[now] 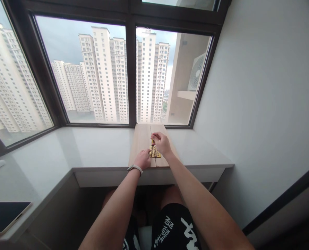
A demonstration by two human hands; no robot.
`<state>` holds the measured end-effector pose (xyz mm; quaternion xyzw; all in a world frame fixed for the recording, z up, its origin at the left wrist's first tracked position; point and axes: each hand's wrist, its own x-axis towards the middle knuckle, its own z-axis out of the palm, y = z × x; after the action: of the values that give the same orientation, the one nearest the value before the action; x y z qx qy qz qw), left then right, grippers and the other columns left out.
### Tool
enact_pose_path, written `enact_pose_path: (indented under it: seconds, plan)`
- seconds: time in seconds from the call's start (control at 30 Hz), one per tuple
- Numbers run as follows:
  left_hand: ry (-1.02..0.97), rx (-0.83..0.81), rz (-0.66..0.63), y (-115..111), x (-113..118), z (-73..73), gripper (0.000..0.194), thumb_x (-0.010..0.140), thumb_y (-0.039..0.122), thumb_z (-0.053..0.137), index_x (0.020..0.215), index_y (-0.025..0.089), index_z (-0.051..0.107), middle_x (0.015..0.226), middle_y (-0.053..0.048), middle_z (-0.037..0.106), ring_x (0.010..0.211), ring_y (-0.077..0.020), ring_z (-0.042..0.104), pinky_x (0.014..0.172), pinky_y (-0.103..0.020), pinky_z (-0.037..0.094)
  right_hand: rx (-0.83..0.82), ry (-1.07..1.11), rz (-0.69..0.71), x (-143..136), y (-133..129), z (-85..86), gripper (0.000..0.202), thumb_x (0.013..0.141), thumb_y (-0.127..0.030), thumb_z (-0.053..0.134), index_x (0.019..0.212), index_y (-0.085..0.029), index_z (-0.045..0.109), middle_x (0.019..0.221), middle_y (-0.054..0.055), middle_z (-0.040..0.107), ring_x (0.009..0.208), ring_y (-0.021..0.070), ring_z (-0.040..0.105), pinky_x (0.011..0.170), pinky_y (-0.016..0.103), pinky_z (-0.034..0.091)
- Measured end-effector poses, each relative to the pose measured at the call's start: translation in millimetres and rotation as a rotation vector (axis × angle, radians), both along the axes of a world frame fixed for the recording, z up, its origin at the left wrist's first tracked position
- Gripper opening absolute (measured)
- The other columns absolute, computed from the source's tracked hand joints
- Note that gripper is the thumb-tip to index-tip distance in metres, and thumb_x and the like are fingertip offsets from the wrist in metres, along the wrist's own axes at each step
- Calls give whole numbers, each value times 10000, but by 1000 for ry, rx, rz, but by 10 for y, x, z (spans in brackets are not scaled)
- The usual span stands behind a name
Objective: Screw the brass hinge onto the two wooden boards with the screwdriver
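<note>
Two pale wooden boards (141, 140) lie side by side on the white sill, a narrow seam between them. Across the seam, close to the boards' front edge, sits a brass-coloured hinge (158, 155). My right hand (161, 143) is closed around the yellow handle of a screwdriver (152, 141), which points down at the hinge's left leaf. My left hand (143, 159), with a pale wristband, rests on the left board. Its fingers are bent together against the hinge's left side, by the screwdriver's tip. Any screw under the tip is too small to make out.
The white sill (99, 149) runs along dark-framed windows and ends at a front edge above my knees. A white wall (248, 86) rises at the right. At the far lower left lies a dark-screened tablet or phone (6, 215).
</note>
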<state>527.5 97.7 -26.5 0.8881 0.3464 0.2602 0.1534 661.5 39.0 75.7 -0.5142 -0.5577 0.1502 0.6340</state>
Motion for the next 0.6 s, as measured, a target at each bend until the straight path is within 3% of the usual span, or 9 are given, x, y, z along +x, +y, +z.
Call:
enact_pose_path:
  seconds: [0.13,0.6]
  plan:
    - [2,-9,8,-9,-4,1,402,961,195,498,1353,189,585,1263,-139,714,1229,-263,611,1038,-357,443,6,-10,-42,-6,-20,15,288,857,-490,717,933,-218,664,975,89,754,939,265,735,597,341,672]
    - [10,-14,9,-38,1,24,413,935,156,510,1337,189,598,1279,-144,707,1237,-267,605,1044,-367,446,0,61,16,28,-93,4,412,798,-580,774,852,-242,545,911,60,749,886,248,749,628,348,671]
